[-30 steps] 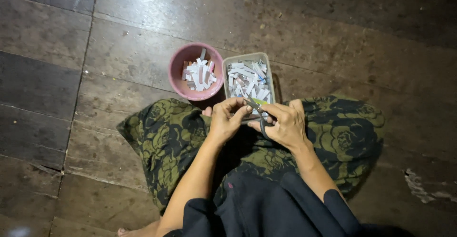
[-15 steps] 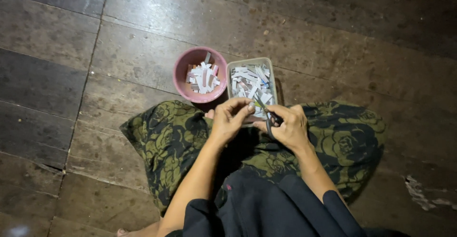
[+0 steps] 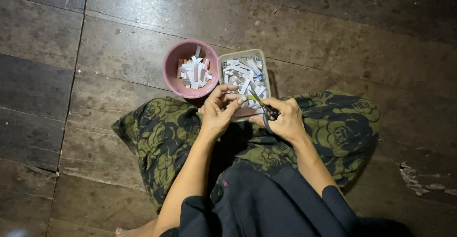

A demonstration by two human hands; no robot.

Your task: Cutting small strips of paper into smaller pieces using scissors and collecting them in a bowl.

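Observation:
I sit on a wooden floor with a green flowered cloth over my legs. My right hand grips dark scissors, blades pointing up over a pale rectangular tub full of small paper strips. My left hand pinches a small white paper piece at the scissor blades, just above the tub's near edge. A round pink bowl with more white and pinkish strips stands touching the tub on its left.
Dark worn floorboards run all around, with a seam at the left. Pale scuffed patches mark the floor at the right. My bare toes show at the bottom left.
Both hands stay together over the tub's near edge; the scissors and the pinched paper piece have shifted slightly. The view has drifted a little.

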